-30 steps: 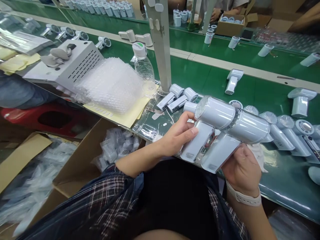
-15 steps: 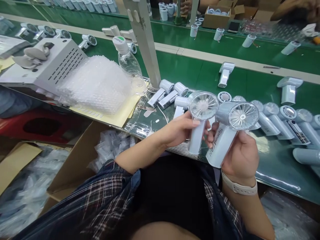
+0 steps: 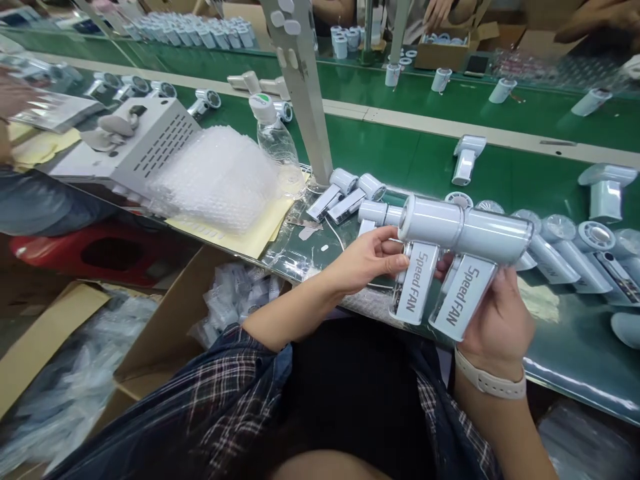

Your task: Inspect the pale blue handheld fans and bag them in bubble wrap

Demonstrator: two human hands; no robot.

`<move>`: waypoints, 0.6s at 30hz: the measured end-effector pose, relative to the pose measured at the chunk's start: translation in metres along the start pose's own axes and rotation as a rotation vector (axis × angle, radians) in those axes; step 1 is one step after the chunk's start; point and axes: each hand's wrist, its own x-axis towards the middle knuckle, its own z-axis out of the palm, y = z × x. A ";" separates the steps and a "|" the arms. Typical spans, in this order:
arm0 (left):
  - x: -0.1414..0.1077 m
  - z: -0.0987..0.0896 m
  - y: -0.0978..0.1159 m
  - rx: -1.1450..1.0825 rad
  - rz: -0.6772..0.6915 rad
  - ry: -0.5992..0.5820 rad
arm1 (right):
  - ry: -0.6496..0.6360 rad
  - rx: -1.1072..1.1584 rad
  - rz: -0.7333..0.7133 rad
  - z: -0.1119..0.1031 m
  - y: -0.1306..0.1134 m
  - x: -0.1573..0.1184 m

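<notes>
My left hand (image 3: 367,261) is closed on the handle of a pale blue handheld fan (image 3: 420,283). In my right hand (image 3: 500,317) is a second pale blue fan (image 3: 465,293), gripped by its handle. Both handles carry dark "Speed FAN" lettering and hang downward. The two fan heads lie in one line and appear to touch. Fingertips behind the handles are partly hidden. Several more fans (image 3: 555,257) lie in a row on the green bench to the right, and a few (image 3: 345,200) lie just beyond my left hand.
Bubble wrap (image 3: 220,177), a clear bottle (image 3: 277,137) and a vented metal box (image 3: 135,143) stand at left by a metal post (image 3: 305,87). Fan parts sit on the green belt (image 3: 400,140). Below is a carton (image 3: 155,320) of plastic-wrapped pieces. Other people's hands show at the far edges.
Both held fans have turned, so their round grilles no longer face me and both letterings show. The view has shifted left, and a person's hand now appears at the left edge.
</notes>
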 end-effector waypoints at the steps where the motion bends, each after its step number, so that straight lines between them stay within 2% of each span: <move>1: 0.001 0.000 -0.001 0.006 -0.015 0.013 | 0.005 -0.014 0.012 0.000 0.003 0.002; 5: 0.002 -0.001 0.000 0.024 -0.028 0.021 | 0.010 -0.047 0.033 -0.003 0.011 0.008; 8: 0.001 -0.001 0.005 0.060 -0.020 -0.004 | -0.010 -0.087 -0.009 -0.004 0.013 0.009; 11: -0.002 -0.001 0.014 0.231 0.052 -0.016 | -0.085 -0.186 -0.083 -0.006 0.009 0.005; 13: -0.004 0.000 0.019 0.448 0.153 0.005 | -0.150 -0.342 -0.189 -0.008 0.003 0.001; 15: -0.007 0.000 0.022 0.607 0.337 0.005 | -0.236 -0.470 -0.345 -0.009 -0.004 -0.003; 18: -0.009 -0.002 0.021 0.693 0.635 -0.038 | -0.389 -0.498 -0.528 -0.012 -0.010 -0.006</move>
